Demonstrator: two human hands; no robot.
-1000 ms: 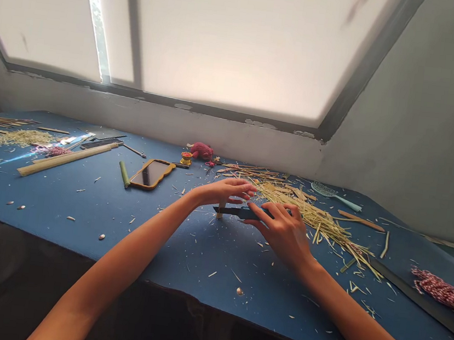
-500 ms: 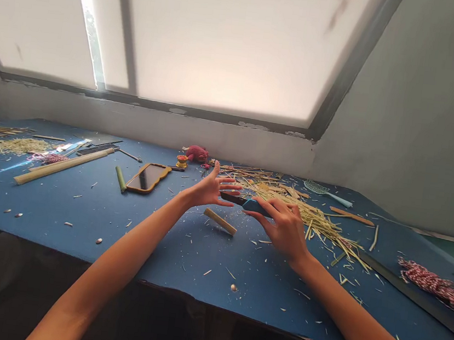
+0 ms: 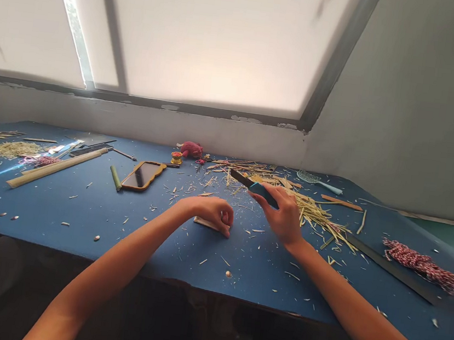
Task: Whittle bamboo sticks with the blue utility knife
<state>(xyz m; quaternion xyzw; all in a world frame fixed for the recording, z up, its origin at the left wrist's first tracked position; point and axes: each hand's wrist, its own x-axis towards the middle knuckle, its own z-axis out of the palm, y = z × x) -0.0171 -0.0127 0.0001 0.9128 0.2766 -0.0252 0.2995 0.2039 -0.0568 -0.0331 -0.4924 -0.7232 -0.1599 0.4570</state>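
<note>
I count 1 knife [image 3: 252,186], right hand [image 3: 283,213] wrapped round it | 1 stick [image 3: 203,222] on table [image 3: 183,258], left hand [image 3: 214,212] curled over, pinch: can't tell | 1 mirror [image 3: 142,176] | since earlier: left hand lowered, knife tipped up

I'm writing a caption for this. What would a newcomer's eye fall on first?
Probably the blue-handled knife, held up in the right hand over the blue table. Next, perhaps, the left hand, curled low over a short pale piece. The red-and-white cord bundle at the right and the pink object near the table's far edge also stand out.
</note>
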